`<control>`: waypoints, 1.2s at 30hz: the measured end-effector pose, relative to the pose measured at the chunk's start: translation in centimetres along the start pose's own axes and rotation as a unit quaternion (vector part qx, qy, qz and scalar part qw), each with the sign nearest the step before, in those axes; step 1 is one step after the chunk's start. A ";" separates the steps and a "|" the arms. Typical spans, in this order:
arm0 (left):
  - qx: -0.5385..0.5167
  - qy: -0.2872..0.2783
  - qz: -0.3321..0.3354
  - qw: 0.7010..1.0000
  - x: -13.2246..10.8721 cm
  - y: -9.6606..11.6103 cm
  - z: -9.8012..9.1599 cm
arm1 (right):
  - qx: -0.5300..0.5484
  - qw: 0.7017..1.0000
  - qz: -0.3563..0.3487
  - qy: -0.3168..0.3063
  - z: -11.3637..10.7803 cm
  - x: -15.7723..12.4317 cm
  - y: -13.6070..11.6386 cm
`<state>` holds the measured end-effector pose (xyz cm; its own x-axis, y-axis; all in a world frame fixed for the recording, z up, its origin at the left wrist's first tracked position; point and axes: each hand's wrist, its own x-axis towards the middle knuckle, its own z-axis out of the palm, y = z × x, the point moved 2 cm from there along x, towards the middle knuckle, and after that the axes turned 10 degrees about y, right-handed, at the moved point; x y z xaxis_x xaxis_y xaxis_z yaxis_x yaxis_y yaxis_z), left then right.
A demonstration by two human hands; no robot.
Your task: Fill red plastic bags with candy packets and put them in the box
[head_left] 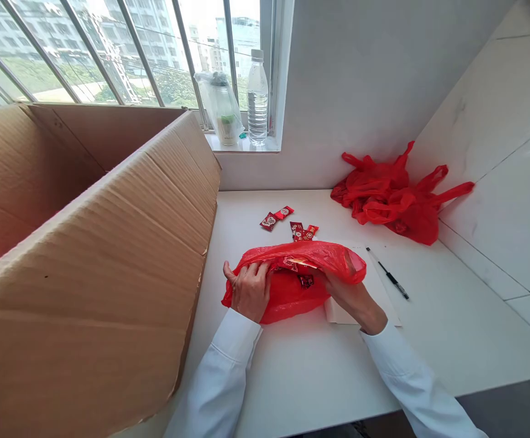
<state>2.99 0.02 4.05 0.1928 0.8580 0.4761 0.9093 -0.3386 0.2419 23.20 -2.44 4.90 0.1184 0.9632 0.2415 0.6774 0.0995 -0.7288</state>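
A red plastic bag lies on the white table with its mouth spread toward me. My left hand is closed on the near left edge of the bag, fingers curled over the rim. My right hand reaches into the mouth from the right; its fingers are hidden by the plastic. Inside the bag, several small red wrapped packets show, one dark red packet among them. Just behind the bag lie several more small red packets, and two others sit farther back.
A large open cardboard box stands on the left. More crumpled red bags lie at the back right. A black pen and white paper rest right of the bag. A water bottle and a bagged cup stand on the windowsill.
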 end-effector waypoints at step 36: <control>-0.109 0.007 0.048 0.993 -0.5 -0.8 -0.2 | 0.048 0.992 -0.054 0.105 -3.9 10.0 2.0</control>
<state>2.05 -0.19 3.81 0.2678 0.8135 0.5162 0.7851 -0.4948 0.3725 28.62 6.43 8.37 0.2043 0.8729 0.4430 0.6228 0.2333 -0.7468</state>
